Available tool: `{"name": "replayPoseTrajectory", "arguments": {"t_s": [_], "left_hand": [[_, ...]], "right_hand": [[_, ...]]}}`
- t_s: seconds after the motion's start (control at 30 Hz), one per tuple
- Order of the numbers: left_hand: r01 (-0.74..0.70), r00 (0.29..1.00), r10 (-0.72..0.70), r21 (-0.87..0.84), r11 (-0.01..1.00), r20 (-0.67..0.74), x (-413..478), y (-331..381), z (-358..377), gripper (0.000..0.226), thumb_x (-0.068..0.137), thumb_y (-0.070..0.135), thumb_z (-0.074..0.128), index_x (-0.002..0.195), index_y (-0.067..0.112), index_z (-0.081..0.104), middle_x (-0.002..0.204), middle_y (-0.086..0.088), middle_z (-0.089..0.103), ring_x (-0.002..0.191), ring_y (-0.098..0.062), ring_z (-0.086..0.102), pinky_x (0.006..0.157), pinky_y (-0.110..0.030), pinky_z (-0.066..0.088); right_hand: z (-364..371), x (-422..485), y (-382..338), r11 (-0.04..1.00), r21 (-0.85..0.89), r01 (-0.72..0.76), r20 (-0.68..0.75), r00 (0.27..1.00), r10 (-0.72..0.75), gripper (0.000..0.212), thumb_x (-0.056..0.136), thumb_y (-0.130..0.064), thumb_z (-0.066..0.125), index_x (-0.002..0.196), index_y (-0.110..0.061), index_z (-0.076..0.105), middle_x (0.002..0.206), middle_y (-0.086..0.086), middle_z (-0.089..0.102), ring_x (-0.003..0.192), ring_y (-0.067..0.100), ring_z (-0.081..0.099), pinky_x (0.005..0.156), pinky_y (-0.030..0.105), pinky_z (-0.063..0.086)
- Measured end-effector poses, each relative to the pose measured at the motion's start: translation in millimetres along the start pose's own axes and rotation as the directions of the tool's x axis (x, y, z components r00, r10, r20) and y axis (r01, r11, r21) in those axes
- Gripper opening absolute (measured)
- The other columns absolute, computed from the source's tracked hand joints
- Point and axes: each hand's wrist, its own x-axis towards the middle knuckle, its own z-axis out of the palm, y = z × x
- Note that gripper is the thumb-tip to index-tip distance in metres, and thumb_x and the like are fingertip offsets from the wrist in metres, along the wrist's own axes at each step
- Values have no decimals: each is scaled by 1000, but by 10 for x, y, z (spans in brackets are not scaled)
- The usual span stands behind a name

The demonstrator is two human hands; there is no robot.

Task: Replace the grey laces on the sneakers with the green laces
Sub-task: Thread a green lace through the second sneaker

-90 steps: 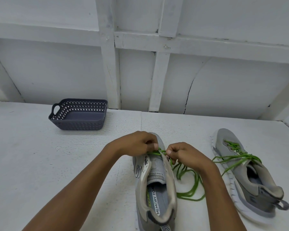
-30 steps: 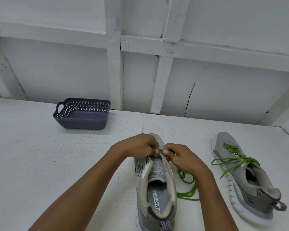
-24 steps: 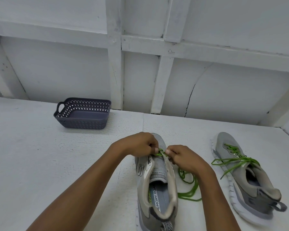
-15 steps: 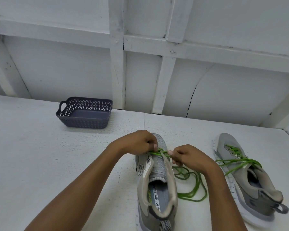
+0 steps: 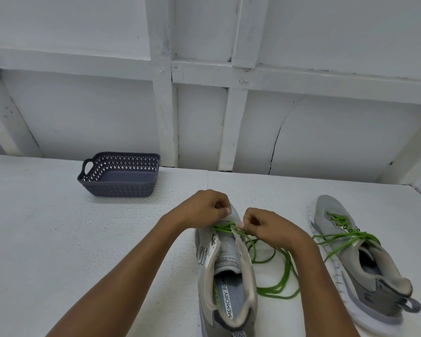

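One grey mesh sneaker (image 5: 225, 261) lies toe-away on the white worktop (image 5: 58, 239), with a bright green lace (image 5: 277, 295) crossing its front eyelets and looping loose to its right. The left hand (image 5: 204, 210) and right hand (image 5: 267, 227) each pinch that lace above the toe. A second ago the hands touched; now they sit apart, and the slack spreads wider.

The white table (image 5: 58, 251) bears a basket (image 5: 118, 189), middle sneaker (image 5: 229, 254), right sneaker (image 5: 372, 283) and green lace (image 5: 287, 268).
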Motion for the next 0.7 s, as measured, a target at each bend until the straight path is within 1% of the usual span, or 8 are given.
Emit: {"name": "replayPoseTrajectory", "arguments": {"t_s": [0.1, 0.2, 0.3, 0.37, 0.47, 0.53, 0.6, 0.7], "left_hand": [[-9, 1000, 9, 0, 1000, 21, 43, 52, 12, 14, 97, 24, 58, 102, 21, 70, 96, 9, 67, 86, -6, 59, 67, -14, 41], [-26, 998, 27, -18, 999, 49, 83, 134, 39, 16, 97, 25, 58, 104, 20, 71, 101, 7, 70, 90, -8, 61, 73, -17, 46], [-48, 992, 59, -97, 994, 110, 111, 241, 100, 16, 97, 32, 58, 102, 23, 70, 93, 9, 70, 83, -5, 61, 75, -22, 48], [-56, 987, 92, -259, 964, 129, 99, 359, 114, 18, 97, 33, 59, 102, 19, 70, 87, 9, 70, 79, -5, 63, 77, -24, 50], [-109, 990, 142, -537, 837, 21, 69, 484, 102, 23, 98, 32, 60, 93, 11, 68, 68, 4, 60, 67, -13, 57, 70, -26, 48], [-135, 991, 118, -596, 791, -67, 82, 477, 112, 31, 96, 38, 61, 84, 10, 67, 63, 3, 50, 63, -16, 48, 65, -27, 44], [-112, 991, 51, -551, 827, -125, 106, 413, 146, 33, 95, 40, 62, 77, 13, 66, 59, 9, 50, 59, -13, 45, 63, -28, 42], [32, 982, -72, -223, 974, -172, 193, 261, 180, 33, 96, 40, 60, 75, 16, 68, 58, 12, 55, 60, -7, 49, 61, -25, 39]], "right_hand": [[-160, -46, -10, 997, -14, -70, 69, 995, 70, 14, 95, -34, 61, 91, -20, 63, 71, -7, 67, 64, 6, 59, 65, 25, 45], [-308, -109, -35, 988, -145, -52, 68, 996, 62, 26, 96, -39, 59, 78, -23, 69, 77, -16, 61, 72, 0, 53, 66, 21, 39], [-415, -175, -70, 993, 115, 25, -103, 995, -14, 37, 97, -41, 57, 66, -20, 60, 69, -14, 58, 66, 9, 48, 69, 26, 41], [-483, -217, -105, 969, 223, 101, -218, 975, -51, 39, 97, -41, 55, 64, -20, 55, 59, -15, 53, 63, 12, 44, 68, 29, 38], [-566, -281, -154, 933, 306, 188, -330, 940, -81, 41, 97, -43, 54, 62, -22, 52, 57, -7, 46, 62, 16, 41, 68, 34, 34], [-630, -336, -184, 899, 369, 237, -396, 915, -79, 39, 97, -41, 54, 67, -17, 52, 56, -8, 42, 61, 17, 41, 67, 34, 36], [-688, -408, -221, 874, 395, 282, -449, 889, -84, 37, 98, -38, 54, 70, -13, 55, 55, -11, 41, 60, 17, 40, 64, 31, 36], [-756, -476, -262, 860, 399, 318, -482, 870, -98, 34, 98, -33, 54, 72, -11, 58, 54, -13, 40, 57, 15, 36, 59, 27, 35]]}}
